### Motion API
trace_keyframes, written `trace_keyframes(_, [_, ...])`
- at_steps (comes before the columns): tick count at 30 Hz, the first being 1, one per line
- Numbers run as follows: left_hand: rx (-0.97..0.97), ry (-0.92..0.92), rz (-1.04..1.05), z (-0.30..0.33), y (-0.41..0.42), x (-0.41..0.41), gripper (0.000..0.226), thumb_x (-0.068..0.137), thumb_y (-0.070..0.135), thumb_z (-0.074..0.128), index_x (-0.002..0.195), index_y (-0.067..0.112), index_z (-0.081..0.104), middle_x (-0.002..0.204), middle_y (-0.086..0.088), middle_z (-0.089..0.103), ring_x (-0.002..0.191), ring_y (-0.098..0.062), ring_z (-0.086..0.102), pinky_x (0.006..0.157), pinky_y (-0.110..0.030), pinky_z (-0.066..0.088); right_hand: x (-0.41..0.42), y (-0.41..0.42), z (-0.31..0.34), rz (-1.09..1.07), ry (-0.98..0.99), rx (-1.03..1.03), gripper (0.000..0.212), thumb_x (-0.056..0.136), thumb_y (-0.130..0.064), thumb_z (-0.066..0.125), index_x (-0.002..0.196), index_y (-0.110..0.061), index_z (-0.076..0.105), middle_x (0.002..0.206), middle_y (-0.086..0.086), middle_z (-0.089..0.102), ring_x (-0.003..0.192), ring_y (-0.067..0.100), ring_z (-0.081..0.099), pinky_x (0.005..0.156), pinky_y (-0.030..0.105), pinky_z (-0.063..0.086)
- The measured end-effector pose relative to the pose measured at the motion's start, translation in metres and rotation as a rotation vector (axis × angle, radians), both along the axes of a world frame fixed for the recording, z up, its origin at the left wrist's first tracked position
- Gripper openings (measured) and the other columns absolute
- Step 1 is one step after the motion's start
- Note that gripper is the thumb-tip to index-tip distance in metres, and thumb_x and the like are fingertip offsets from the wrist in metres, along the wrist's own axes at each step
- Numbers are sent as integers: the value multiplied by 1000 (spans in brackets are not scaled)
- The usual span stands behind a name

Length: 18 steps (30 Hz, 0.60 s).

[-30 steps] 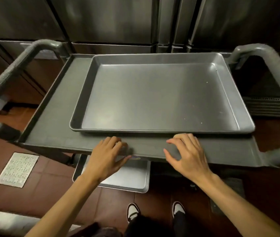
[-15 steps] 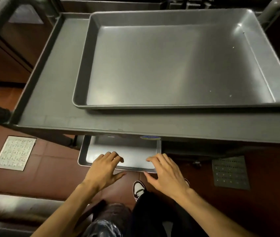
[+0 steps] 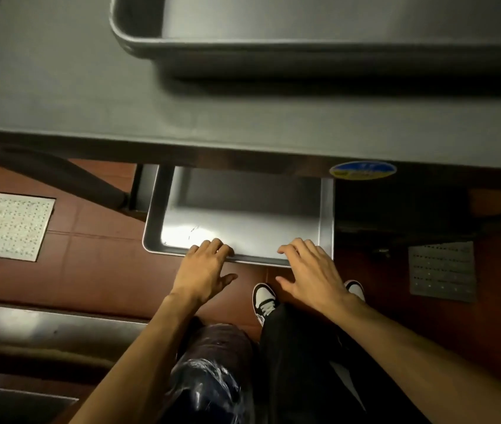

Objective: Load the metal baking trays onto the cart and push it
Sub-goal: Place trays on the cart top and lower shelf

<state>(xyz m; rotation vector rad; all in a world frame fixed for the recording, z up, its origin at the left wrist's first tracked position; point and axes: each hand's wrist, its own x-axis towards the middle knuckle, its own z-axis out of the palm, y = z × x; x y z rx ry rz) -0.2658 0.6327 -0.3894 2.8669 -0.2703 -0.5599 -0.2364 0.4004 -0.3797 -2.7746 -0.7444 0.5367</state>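
Note:
A large metal baking tray (image 3: pixel 304 47) lies on the grey top shelf of the cart (image 3: pixel 59 102), close under the camera. Below that shelf a smaller shiny metal tray (image 3: pixel 243 215) sticks out toward me, its far part hidden under the shelf. My left hand (image 3: pixel 204 270) rests with its fingertips over the near rim of the smaller tray, left of the middle. My right hand (image 3: pixel 310 270) lies on the same rim near its right corner, fingers spread. Neither hand clearly grips the rim.
The floor is red-brown tile with a perforated drain cover on the left (image 3: pixel 15 226) and another on the right (image 3: pixel 441 270). A steel ledge (image 3: pixel 44 328) runs along the lower left. My legs and black-and-white shoes (image 3: pixel 263 301) stand just before the cart.
The view has dropped and closed in on the cart. Both hands left the top shelf's front edge, went down under it, and now touch the near rim of the lower tray.

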Motion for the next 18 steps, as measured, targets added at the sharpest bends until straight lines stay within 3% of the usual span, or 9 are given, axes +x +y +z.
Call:
trace_keyframes(7, [101,-15,48,-36,23,-5,40,76,32,76,107,19,55,104,-3,57,93,-25,51,79,-39,43,-13,25,-39,21,8,-107,43,82,-38,67,115,-18,49,107,3,52,96,21,48,85,34,43])
trace_keyframes(11, [192,-52,66,-44,32,2,23,78,7,70,96,10,56,92,-10,59,82,-31,52,69,-42,43,-7,35,-48,-5,-24,-161,24,85,-19,62,106,-18,50,101,2,53,91,21,48,83,32,42])
trace_keyframes(18, [200,-76,6,-43,28,9,24,74,-2,68,95,8,59,83,-11,60,76,-31,53,63,-40,43,6,37,-51,9,-36,-170,33,63,9,70,86,-11,56,83,8,59,75,24,54,68,33,47])
